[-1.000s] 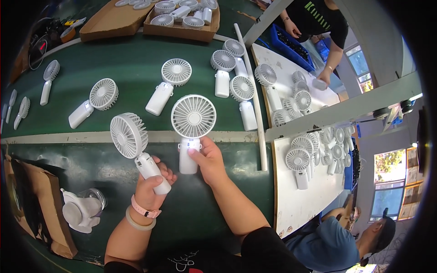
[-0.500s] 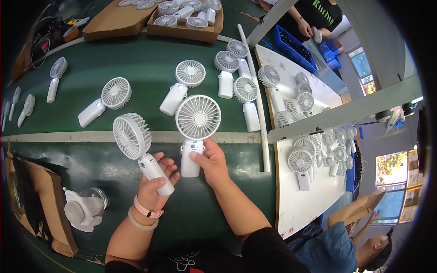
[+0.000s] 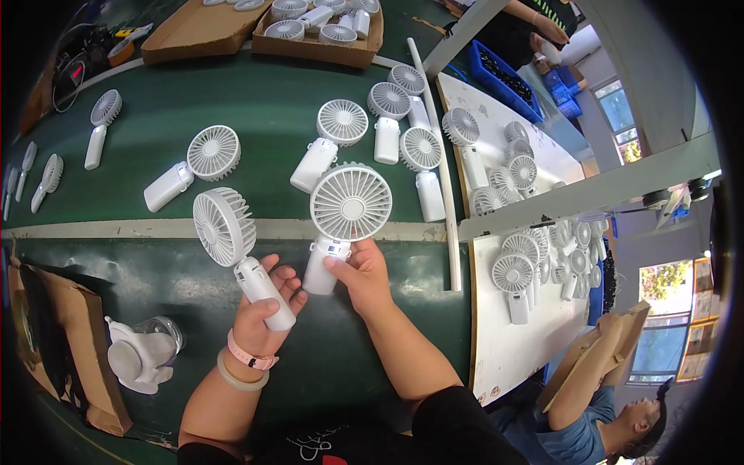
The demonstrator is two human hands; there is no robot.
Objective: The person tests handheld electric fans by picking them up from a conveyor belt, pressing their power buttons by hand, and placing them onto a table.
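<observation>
above the green conveyor belt (image 3: 256,101), left hand (image 3: 267,314) wraps one white handheld fan (image 3: 236,248), right hand (image 3: 360,271) pinches another (image 3: 341,221); many finished-looking fans (image 3: 329,139) lie beyond, neither held fan set down yet.

One head-worn fisheye view looks steeply down from above the person's chest onto a green work surface (image 3: 263,116). The forearms enter from the lower edge, and the left hand (image 3: 263,314) and right hand (image 3: 364,275) sit close below the lens, just under picture centre. The far edge of the bench with cardboard trays (image 3: 318,46) lies toward the top. To the right the view takes in a white side table (image 3: 511,356). Straight rails bend near the dark rim.
</observation>
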